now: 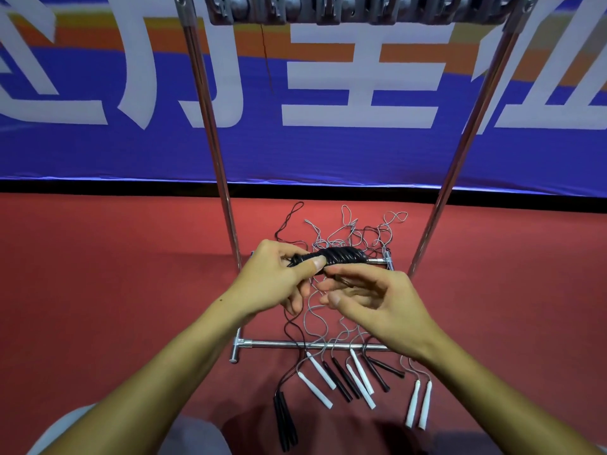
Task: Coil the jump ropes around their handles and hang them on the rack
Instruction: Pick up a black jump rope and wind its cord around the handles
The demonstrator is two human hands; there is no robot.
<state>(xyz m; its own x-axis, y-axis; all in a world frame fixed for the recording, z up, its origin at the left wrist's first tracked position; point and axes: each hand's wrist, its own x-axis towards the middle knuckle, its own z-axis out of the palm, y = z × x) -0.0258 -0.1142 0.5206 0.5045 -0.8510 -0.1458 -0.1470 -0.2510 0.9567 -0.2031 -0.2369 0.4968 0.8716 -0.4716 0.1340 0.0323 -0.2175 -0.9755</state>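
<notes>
From the head view, one black jump rope (335, 256) is wound thickly around its handles; the left hand (276, 277) grips that bundle at its left end, held above the floor in front of the rack (210, 133). The right hand (371, 300) sits just below it, fingers loosely curled, apparently pinching the cord's tail, though I cannot tell for sure. The hooks (358, 9) look bare, and the other ropes (348, 372) lie loose on the red floor (115, 274), so most of the job remains
</notes>
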